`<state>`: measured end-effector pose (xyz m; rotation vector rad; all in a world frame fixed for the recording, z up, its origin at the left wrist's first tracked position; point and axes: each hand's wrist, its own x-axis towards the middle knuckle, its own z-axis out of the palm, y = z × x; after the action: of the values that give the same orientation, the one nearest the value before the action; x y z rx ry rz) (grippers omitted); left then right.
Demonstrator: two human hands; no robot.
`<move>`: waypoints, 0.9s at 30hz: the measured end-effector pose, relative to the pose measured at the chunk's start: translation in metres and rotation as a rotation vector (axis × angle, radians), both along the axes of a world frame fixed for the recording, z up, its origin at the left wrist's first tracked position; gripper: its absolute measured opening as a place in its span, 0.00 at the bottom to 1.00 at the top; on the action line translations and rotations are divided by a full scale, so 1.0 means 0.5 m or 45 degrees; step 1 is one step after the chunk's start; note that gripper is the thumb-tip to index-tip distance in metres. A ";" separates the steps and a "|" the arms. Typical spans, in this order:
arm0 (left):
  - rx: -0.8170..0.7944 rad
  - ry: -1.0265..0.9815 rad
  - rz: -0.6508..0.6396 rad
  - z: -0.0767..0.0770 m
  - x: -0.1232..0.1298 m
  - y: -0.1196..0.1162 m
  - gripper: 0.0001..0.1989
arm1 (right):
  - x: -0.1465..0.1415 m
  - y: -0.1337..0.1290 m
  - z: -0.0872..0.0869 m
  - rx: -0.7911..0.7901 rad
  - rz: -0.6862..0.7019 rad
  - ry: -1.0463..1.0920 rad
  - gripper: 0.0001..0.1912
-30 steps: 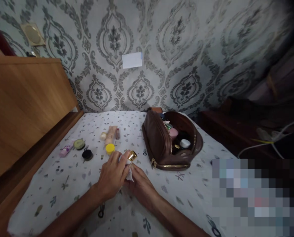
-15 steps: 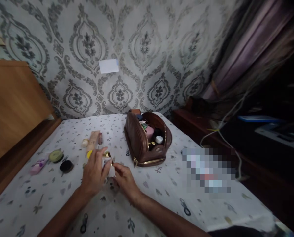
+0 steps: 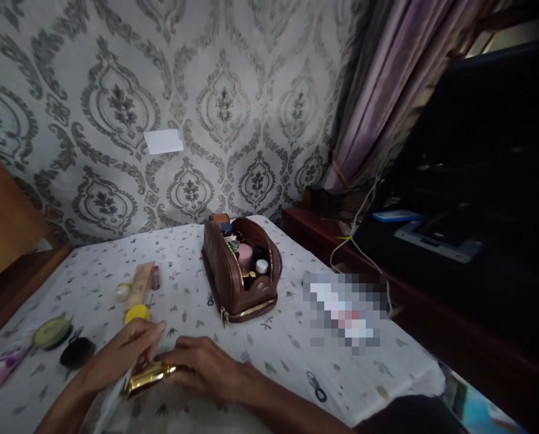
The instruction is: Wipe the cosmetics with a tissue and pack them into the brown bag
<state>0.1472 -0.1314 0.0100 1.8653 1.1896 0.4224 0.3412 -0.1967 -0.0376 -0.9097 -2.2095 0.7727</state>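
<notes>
A shiny gold tube (image 3: 146,378) lies between my two hands, low in the view. My right hand (image 3: 204,367) has its fingers closed round the tube's right end. My left hand (image 3: 116,352) is bent over the tube's left part, with a whitish cloth or tissue (image 3: 111,401) hanging beneath it; its fingers look pinched together, and which of the two they grip is unclear. Beyond my hands stands an unzipped brown bag (image 3: 222,271) filled with small jars and bottles. A yellow round item (image 3: 137,313) sits just behind my left hand.
On the patterned cloth at left are a beige tube (image 3: 140,283), a small jar (image 3: 122,292), a green round container (image 3: 52,333), a black round item (image 3: 77,352) and a pink tube (image 3: 2,369). A blurred patch covers something at right. White cables (image 3: 360,211) hang beyond.
The view has turned rightward, shifting the bag left. Both hands are lower in the view, and the gold tube now shows clearly, lying sideways. The white cloth hangs below my left hand.
</notes>
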 end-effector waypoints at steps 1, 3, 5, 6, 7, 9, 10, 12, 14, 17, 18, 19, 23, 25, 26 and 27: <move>0.014 -0.021 0.032 -0.002 0.001 0.001 0.32 | 0.001 -0.001 0.002 -0.015 0.038 -0.003 0.15; 0.141 -0.070 0.125 -0.004 0.007 0.001 0.32 | 0.001 -0.001 0.001 -0.034 0.059 -0.015 0.15; 0.367 -0.106 0.234 -0.003 0.018 -0.002 0.31 | -0.002 -0.001 -0.003 -0.050 0.042 -0.036 0.15; 0.489 -0.106 0.257 -0.002 0.024 -0.007 0.30 | -0.004 -0.001 -0.005 -0.058 0.026 -0.042 0.13; 0.608 -0.093 0.243 -0.003 0.031 -0.013 0.28 | -0.007 -0.001 -0.008 -0.074 -0.005 -0.040 0.12; 0.863 -0.057 0.137 -0.011 0.045 -0.029 0.25 | -0.013 0.000 -0.015 -0.151 -0.088 0.019 0.09; 1.021 -0.038 0.063 -0.019 0.052 -0.037 0.23 | -0.017 0.001 -0.018 -0.213 -0.137 0.078 0.07; 1.387 0.009 -0.065 -0.040 0.063 -0.052 0.19 | -0.023 0.005 -0.025 -0.367 -0.229 0.228 0.07; 1.704 0.095 -0.152 -0.065 0.066 -0.057 0.17 | -0.026 0.011 -0.031 -0.599 -0.271 0.404 0.08; 1.926 0.191 -0.187 -0.090 0.051 -0.048 0.14 | -0.027 0.017 -0.034 -1.029 -0.270 0.618 0.10; 1.927 0.176 -0.169 -0.093 0.043 -0.043 0.13 | -0.027 0.017 -0.034 -1.123 -0.259 0.666 0.12; 1.890 0.127 -0.142 -0.093 0.035 -0.038 0.12 | -0.026 0.015 -0.033 -1.170 -0.238 0.703 0.14; 1.240 -0.107 0.108 -0.075 0.026 -0.025 0.14 | -0.029 0.009 -0.034 -1.099 -0.148 0.848 0.26; 0.851 -0.187 0.360 -0.068 0.033 -0.025 0.17 | -0.034 0.009 -0.038 -1.039 -0.130 0.904 0.30; 0.684 -0.228 0.453 -0.067 0.038 -0.025 0.18 | -0.037 0.010 -0.041 -1.010 -0.136 0.932 0.31; 0.553 -0.272 0.508 -0.068 0.043 -0.026 0.19 | -0.039 0.012 -0.043 -0.983 -0.144 0.956 0.31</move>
<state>0.1689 -0.1445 -0.0241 1.8677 1.4013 1.1496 0.3216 -0.1909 -0.0589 -0.8628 -1.1846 1.6401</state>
